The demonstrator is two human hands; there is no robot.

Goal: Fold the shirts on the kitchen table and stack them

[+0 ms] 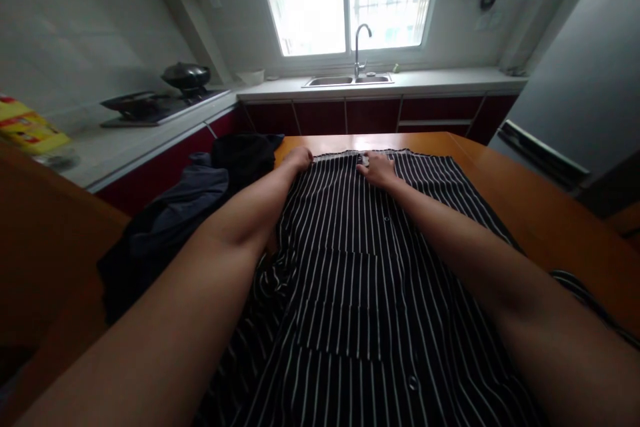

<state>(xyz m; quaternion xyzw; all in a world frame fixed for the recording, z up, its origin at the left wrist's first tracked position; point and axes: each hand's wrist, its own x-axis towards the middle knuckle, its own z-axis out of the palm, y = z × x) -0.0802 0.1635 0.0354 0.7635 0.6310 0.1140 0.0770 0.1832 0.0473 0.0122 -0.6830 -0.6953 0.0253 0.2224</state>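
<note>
A black shirt with thin white stripes [340, 227] lies spread over the table, buttons and a chest pocket facing up. My left hand [300, 159] is closed on the shirt's far left corner, its fingertips partly hidden. At the far edge, beside the button strip, my right hand [380, 170] grips the cloth between thumb and fingers. A bit of pale fabric shows there. Creased striped cloth bunches under my left forearm.
Dark and grey clothes [200, 180] are heaped on the left of the wooden table [505, 180]. Beyond stand a counter with a sink [330, 81], a stove with a wok [186, 75] and, at right, a fridge [580, 73].
</note>
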